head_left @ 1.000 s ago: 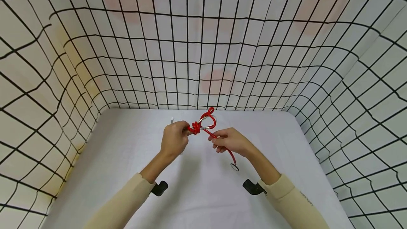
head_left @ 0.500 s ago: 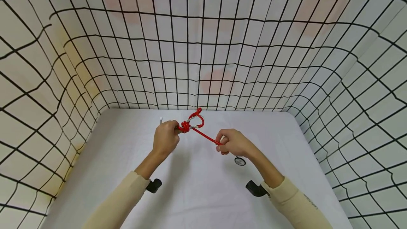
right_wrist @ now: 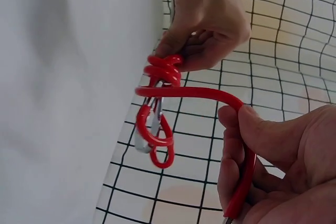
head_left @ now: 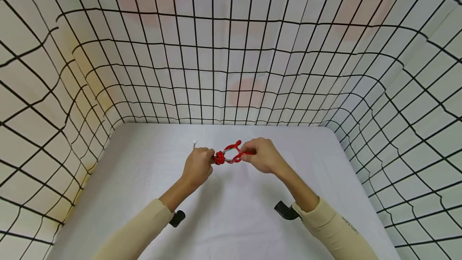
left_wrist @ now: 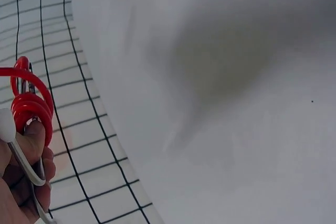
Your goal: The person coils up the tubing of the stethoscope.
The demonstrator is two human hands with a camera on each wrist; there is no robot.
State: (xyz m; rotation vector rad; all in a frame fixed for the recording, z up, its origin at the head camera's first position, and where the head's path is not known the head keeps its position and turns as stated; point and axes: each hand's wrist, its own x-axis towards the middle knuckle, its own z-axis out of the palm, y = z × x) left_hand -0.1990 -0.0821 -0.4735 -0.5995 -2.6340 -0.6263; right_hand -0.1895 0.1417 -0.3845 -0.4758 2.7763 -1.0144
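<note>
Red stethoscope point(right_wrist: 163, 73), coiled on itself, held above the white table point(head_left: 231, 224).
The left hand point(head_left: 197, 166) grips it just behind the coils, fingers curled in, a white earpiece point(left_wrist: 7, 125) jutting past; the right hand point(head_left: 262, 155) is closed round the tubing point(right_wrist: 202, 93). I'd judge it light, bendy and springy, stiff only in the metal, so best held at the coils. What the silvery parts inside the loop are, I can't quite tell.

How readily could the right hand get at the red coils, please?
Probably yes: nothing seems to block the right hand from the red coils, though it is occupied holding the red cord.
</note>
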